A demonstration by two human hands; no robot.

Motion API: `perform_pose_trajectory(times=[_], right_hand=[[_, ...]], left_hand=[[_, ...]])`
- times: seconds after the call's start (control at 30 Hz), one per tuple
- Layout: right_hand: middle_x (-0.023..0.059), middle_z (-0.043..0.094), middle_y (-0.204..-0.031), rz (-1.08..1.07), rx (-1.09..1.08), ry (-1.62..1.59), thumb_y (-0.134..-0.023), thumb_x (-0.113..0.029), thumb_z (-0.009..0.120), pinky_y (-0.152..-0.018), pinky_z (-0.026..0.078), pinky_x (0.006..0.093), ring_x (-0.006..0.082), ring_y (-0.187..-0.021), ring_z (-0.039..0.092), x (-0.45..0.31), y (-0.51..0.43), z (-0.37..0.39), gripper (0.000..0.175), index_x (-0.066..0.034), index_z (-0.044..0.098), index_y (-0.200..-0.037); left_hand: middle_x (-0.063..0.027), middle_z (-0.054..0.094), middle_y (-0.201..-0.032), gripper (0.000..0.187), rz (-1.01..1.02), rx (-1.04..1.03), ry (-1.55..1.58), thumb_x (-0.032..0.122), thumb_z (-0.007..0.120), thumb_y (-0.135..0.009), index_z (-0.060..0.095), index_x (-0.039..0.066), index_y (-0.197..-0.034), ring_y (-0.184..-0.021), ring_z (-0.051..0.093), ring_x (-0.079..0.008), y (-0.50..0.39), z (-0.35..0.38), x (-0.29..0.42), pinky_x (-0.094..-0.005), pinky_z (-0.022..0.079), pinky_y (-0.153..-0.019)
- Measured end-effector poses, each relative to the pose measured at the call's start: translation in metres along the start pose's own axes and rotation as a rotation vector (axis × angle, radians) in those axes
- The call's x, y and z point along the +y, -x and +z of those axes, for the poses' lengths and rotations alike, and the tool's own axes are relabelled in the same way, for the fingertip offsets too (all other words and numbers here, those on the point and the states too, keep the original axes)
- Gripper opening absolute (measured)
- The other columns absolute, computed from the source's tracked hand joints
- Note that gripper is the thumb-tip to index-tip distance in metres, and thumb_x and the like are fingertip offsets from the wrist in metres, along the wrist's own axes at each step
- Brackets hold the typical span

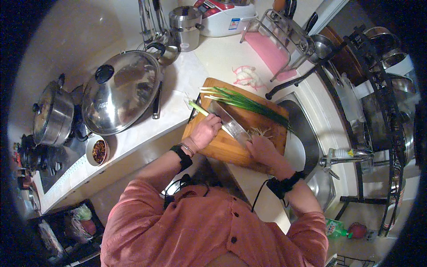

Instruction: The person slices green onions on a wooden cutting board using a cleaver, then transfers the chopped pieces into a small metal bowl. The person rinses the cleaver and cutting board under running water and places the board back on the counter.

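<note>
My left hand (pixel 204 131) presses a thick pale scallion or leek stalk (pixel 199 108) onto the wooden cutting board (pixel 213 147). One end of the stalk sticks out past my fingers toward the board's upper left corner. In my right hand (pixel 263 150) is a cleaver (pixel 229 120), its broad blade lying diagonally right beside the stalk and my left fingers. The grip itself is hidden under my right hand. Across the far side of the board lies a bunch of thin green scallions (pixel 245 102), white ends leftward. Stringy root trimmings (pixel 262 132) sit just above my right hand.
A sink (pixel 308 121) borders the board on the right, below a black metal rack (pixel 357 140). Left stand a large lidded wok (pixel 128 90), a steel pot (pixel 55 115) and a bowl of dark seasoning (pixel 99 152). Garlic in red netting (pixel 247 77) lies behind the board.
</note>
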State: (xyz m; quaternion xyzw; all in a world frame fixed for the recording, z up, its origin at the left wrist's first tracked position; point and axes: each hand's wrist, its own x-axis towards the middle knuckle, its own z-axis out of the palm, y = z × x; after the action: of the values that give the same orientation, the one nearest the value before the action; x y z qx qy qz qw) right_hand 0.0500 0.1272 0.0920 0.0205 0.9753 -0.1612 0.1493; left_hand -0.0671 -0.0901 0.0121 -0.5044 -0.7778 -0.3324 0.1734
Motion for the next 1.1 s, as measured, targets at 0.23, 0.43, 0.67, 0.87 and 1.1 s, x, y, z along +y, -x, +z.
perform_pose_trajectory(times=[0.23,0.43,0.67,0.87,1.1], right_hand=[[0.0265,0.064,-0.087,-0.035,0.083,0.017,-0.092,-0.033,0.048,-0.075,0.05,0.0522,0.0424,-0.082,0.063,0.007,-0.001,0.01,0.036,0.0012,0.059,-0.091],[0.0264,0.064,-0.084,-0.002,0.032,0.011,-0.091,-0.032,0.051,-0.074,0.049,0.0528,0.0428,-0.083,0.063,-0.005,0.01,-0.011,0.035,0.0019,0.059,-0.092],[0.026,0.063,-0.084,-0.095,0.051,0.009,-0.089,-0.031,0.053,-0.072,0.049,0.0523,0.0438,-0.082,0.062,0.001,0.011,-0.019,0.034,0.0018,0.06,-0.088],[0.0288,0.061,-0.081,-0.073,0.106,-0.051,-0.088,-0.029,0.056,-0.07,0.047,0.0528,0.0463,-0.079,0.06,0.002,-0.018,0.019,0.033,0.0033,0.057,-0.081],[0.0291,0.061,-0.084,-0.071,0.106,-0.078,-0.089,-0.03,0.056,-0.072,0.047,0.0522,0.0458,-0.082,0.06,0.005,-0.017,0.017,0.033,0.0034,0.056,-0.084]], left_hand=[[-0.0107,0.059,-0.09,0.018,-0.081,0.0,-0.028,0.001,0.063,-0.068,0.064,0.001,-0.087,-0.09,0.057,-0.0304,0.0,-0.012,-0.005,-0.0382,0.051,-0.077],[-0.0084,0.056,-0.087,0.016,-0.023,0.051,-0.049,0.002,0.061,-0.067,0.063,0.002,-0.083,-0.086,0.055,-0.0266,0.001,-0.009,-0.007,-0.0335,0.049,-0.076],[-0.0096,0.06,-0.091,0.017,-0.046,-0.03,-0.049,0.0,0.062,-0.068,0.065,0.001,-0.085,-0.09,0.057,-0.0282,0.002,-0.009,-0.009,-0.0357,0.051,-0.079],[-0.0097,0.06,-0.091,0.017,-0.042,-0.028,-0.046,0.001,0.063,-0.07,0.065,0.001,-0.086,-0.09,0.057,-0.0282,0.004,-0.011,-0.007,-0.0359,0.051,-0.078],[-0.0116,0.059,-0.091,0.019,-0.119,0.042,-0.053,0.001,0.063,-0.069,0.065,0.003,-0.088,-0.09,0.057,-0.0311,0.006,-0.019,-0.022,-0.0378,0.051,-0.078]])
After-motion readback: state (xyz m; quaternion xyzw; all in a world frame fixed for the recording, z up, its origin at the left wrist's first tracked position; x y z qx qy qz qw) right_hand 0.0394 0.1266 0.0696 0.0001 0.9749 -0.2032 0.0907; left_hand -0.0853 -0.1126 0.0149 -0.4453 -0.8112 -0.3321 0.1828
